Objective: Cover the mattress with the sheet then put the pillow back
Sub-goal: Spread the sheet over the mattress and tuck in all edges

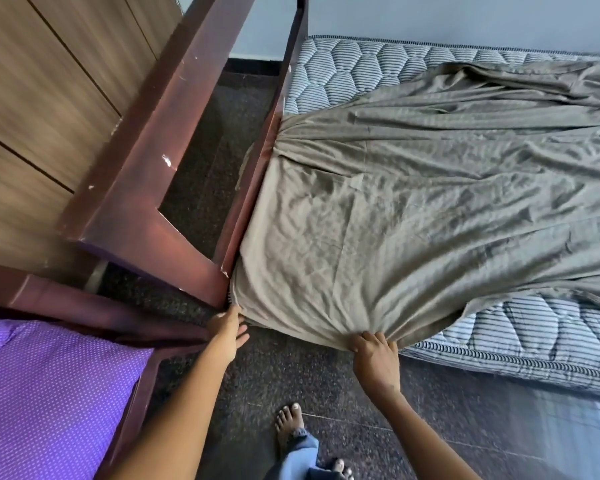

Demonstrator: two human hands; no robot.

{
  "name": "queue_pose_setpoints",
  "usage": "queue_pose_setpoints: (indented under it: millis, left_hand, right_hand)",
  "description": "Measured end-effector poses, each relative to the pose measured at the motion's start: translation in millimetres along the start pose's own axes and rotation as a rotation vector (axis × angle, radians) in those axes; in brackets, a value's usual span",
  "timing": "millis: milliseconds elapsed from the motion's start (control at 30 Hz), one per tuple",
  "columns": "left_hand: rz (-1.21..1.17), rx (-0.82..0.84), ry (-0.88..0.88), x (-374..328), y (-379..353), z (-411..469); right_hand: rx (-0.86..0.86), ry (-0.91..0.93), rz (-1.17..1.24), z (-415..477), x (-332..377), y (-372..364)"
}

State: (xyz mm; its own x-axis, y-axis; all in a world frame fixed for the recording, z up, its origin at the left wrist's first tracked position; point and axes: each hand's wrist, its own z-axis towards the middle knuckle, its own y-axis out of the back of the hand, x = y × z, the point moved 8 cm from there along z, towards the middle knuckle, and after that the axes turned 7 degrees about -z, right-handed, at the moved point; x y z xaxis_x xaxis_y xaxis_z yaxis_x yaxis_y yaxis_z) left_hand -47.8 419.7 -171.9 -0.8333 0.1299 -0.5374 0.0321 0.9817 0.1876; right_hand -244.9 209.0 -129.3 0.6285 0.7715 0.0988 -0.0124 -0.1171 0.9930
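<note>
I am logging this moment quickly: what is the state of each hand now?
Left hand: open, fingers straight at the sheet corner.
Right hand: closed on the sheet edge.

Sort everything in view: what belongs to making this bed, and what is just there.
For the job:
sheet, gripped at its near edge by the right hand
left hand, at the sheet's corner
striped mattress, partly bare
purple dotted pillow, set aside

Just there:
dark wooden frame
wood-panelled cupboard
speckled floor
</note>
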Motion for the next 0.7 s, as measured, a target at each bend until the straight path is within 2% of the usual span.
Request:
queue_pose_setpoints:
  millis: [233,400,500,700]
  left_hand:
    - [-0.182,-0.091,-0.118,-0.3,-2.1,-8.4]
    - [-0.147,-0.182,-0.266,2.0,-0.7,-0.8]
    - [-0.06,-0.253,-0.423,2.1,0.4,-4.4]
    - [0.049,-0.324,-0.767,6.8,5.0,0.2]
  right_hand:
    - [-0.052,0.003,0.012,-6.0,-9.4,-0.6]
    - [-0.036,-0.049,0.089,-6.3,-11.9,-14.0]
    - [-0.064,-0.072,0.089,-7.4,-12.1,-21.7]
    - [-0.312,-0.153,0.06,-14.9,-8.5,-34.1]
